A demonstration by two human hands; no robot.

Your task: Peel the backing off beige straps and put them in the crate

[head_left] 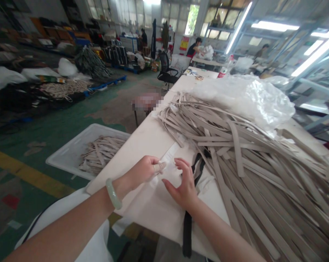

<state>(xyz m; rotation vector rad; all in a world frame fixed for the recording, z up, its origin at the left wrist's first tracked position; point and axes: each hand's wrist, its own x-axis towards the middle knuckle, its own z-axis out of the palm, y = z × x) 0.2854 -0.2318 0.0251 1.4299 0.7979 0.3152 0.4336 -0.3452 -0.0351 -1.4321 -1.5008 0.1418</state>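
My left hand [150,168], with a pale green bangle [113,194] at its wrist, is closed in a pinch over the tabletop. Its fingertips grip a thin whitish plastic piece [153,181], blurred, its exact kind unclear. Just to the right, my right hand [184,182] is open, thumb and fingers apart in a curve with nothing between them. A black strap [187,233] passes under my right wrist and hangs over the table's near edge. Beyond my right hand lies a large heap of flat beige-grey straps [221,145].
The white table [137,145] carries crumpled clear plastic [252,98] behind the straps. A white bin [68,145] holding more beige strips stands on the floor at left. Farther off are a black office chair [167,69], piled goods and several people at work.
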